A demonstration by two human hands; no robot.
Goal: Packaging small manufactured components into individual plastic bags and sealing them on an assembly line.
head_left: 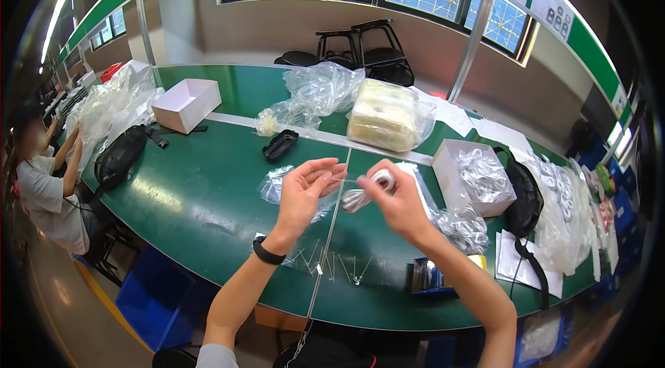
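Observation:
Over the middle of the green table, my right hand (398,202) is closed around a coiled white cable (357,199). My left hand (305,191), with a black band on its wrist, pinches a thin pale strand (343,179) that runs across to the coil. Whether this strand is a tie or part of the cable cannot be made out. Beneath my left hand lie clear plastic bags (275,184). Several thin white ties (332,265) are spread on the tabletop nearer to me, between my forearms.
To the right stands a white box (454,177) of bagged cables, beside a black pouch (524,195). A wrapped pale stack (384,115), a black tray (280,145) and an open white box (187,104) lie farther back. At far left a person (48,188) handles plastic bags.

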